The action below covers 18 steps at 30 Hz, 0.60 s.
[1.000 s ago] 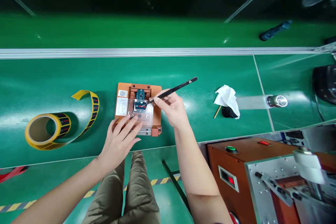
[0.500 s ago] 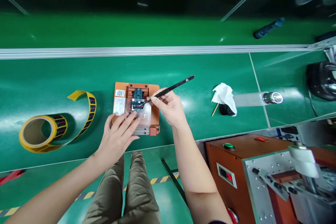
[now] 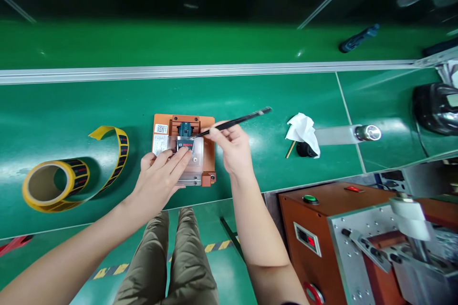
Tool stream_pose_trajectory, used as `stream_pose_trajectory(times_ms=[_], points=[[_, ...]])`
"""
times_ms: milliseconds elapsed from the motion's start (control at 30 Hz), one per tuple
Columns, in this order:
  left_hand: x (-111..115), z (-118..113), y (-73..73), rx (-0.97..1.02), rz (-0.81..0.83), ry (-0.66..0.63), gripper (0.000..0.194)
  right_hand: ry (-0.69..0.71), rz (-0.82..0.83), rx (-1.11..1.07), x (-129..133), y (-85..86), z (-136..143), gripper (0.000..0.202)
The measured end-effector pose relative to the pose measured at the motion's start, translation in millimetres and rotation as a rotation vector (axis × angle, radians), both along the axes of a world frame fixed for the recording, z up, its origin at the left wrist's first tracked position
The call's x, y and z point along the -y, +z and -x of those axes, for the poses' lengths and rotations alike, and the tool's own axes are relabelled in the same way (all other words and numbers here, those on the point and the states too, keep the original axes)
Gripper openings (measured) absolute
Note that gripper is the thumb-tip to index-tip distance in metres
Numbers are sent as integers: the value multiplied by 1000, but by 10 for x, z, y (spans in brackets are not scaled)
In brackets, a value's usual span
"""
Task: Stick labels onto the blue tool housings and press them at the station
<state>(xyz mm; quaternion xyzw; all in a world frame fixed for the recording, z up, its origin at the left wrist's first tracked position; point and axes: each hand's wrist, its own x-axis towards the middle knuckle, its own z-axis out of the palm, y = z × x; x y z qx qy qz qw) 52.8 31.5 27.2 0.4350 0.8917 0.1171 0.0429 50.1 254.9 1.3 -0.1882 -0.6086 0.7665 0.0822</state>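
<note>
Black tweezers (image 3: 246,117) are pinched in my right hand (image 3: 231,145), their tip at the upper edge of a dark label (image 3: 185,144) with red lettering. That label lies in the opening of a clear plate on an orange fixture (image 3: 209,152). A blue part (image 3: 185,129) sits in the fixture just above the label. My left hand (image 3: 162,169) rests on the clear plate, palm down, fingers stretched out side by side, fingertips touching the label's lower edge. It holds nothing.
A yellow roll of labels (image 3: 46,186) stands at the left, its strip curling toward the fixture. Right of the fixture are a white cloth (image 3: 303,131) and a metal-capped bottle (image 3: 368,132). An orange machine (image 3: 304,219) stands at the lower right. Beyond the rail lies a blue tool (image 3: 359,38).
My left fingers have moved up onto the label's lower edge. The tweezers' tip has shifted from across the label to its upper edge. The view has shifted slightly.
</note>
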Motion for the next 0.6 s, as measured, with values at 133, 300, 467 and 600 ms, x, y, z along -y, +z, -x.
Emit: stream_pose_trajectory(times_ms=[133, 300, 467, 600], points=[[5, 161, -104, 93, -167, 170, 97, -269, -37, -22, -167, -37, -154, 21], [0, 232, -191, 160, -353, 256, 89, -120, -747, 204, -319, -294, -423, 28], [225, -314, -70, -207, -666, -39, 47, 22, -1145, 207, -396, -641, -522, 41], [499, -760, -182, -50, -478, -299, 24, 4, -1234, 209, -407, -661, -530, 44]])
